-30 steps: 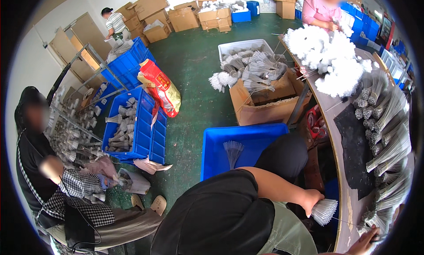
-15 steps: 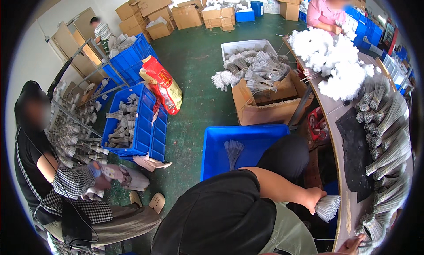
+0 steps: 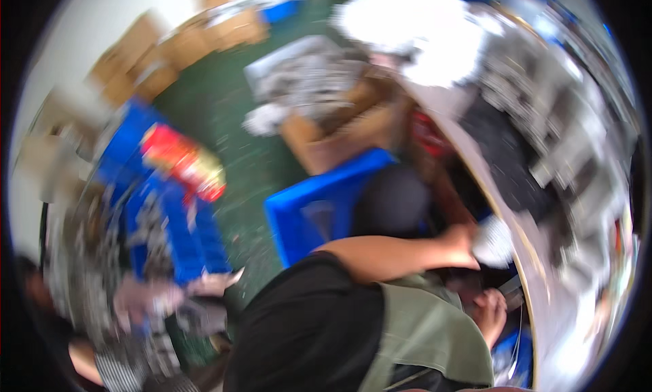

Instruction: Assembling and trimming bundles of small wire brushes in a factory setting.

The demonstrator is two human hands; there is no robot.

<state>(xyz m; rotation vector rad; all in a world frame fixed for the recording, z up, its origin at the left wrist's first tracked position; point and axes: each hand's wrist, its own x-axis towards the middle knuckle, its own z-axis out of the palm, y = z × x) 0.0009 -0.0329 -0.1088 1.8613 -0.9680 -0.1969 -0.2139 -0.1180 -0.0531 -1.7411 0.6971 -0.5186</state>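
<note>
My left hand (image 3: pixel 456 248) is closed round a bundle of thin grey-white stalks (image 3: pixel 494 242), held beside the table edge with its pale tips pointing right. Lower down, my right hand (image 3: pixel 490 314) is off the tabletop with its fingers curled. Blur hides what, if anything, lies in them. A blue tray (image 3: pixel 282 219) stands beyond my leg with a fanned grey bundle (image 3: pixel 319 219) in it. On the table (image 3: pixel 536 249), many similar bundles (image 3: pixel 577 140) lie in a smeared row along the right side, next to a black sheet (image 3: pixel 506 154).
White fluffy material (image 3: pixel 414 28) is heaped at the table's far end. A cardboard box (image 3: pixel 339 134) and a pale bin (image 3: pixel 299 66) with grey bundles stand beyond the tray. Blue crates (image 3: pixel 173 222), a red-yellow sack (image 3: pixel 183 161) and a seated person (image 3: pixel 85 358) are at left.
The whole view has swung and blurred. My right hand has left the bundles on the table and come in below my left hand, which still holds its bundle.
</note>
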